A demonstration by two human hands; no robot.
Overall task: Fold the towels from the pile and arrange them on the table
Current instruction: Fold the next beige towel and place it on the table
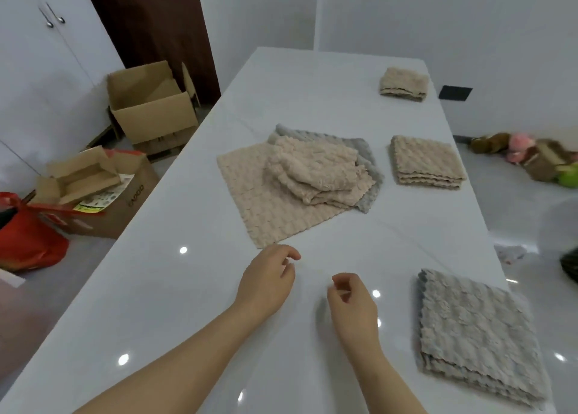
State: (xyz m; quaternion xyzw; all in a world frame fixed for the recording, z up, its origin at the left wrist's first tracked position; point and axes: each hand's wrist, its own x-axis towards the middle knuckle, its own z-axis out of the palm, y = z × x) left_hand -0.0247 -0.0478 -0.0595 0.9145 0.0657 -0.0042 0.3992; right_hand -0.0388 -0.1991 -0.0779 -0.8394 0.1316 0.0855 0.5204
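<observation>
A pile of unfolded towels [300, 176] lies mid-table: a beige one spread flat, crumpled beige ones on top, a grey one beneath at the back. A folded grey stack [475, 335] sits at the near right. A folded beige stack [427, 163] lies right of the pile, and a smaller folded beige towel [403, 83] lies at the far end. My left hand [269, 280] hovers just short of the spread towel's near corner, fingers loosely curled, holding nothing. My right hand [352, 301] hovers beside it over bare table, also loosely curled and holding nothing.
The glossy white table [175, 288] runs away from me. On the floor to the left stand open cardboard boxes [150, 107] and a red bag [25, 235]. Toys [531, 154] lie on the floor at the right. White cupboards [47, 53] stand far left.
</observation>
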